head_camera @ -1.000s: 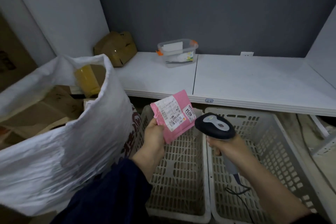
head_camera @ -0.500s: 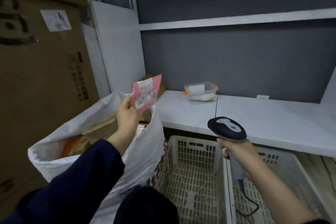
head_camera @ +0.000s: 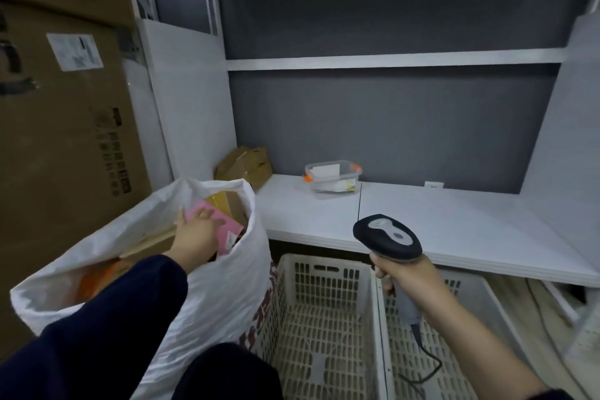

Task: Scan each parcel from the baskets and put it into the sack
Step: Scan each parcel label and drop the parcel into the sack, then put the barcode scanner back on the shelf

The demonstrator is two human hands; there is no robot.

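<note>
Grey wall (head_camera: 389,127), white shelves (head_camera: 422,214)

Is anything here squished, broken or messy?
Yes: the brown cardboard box in the back corner of the white shelf looks crumpled and dented, not square like a tidy box. Nothing looks spilled.
</note>
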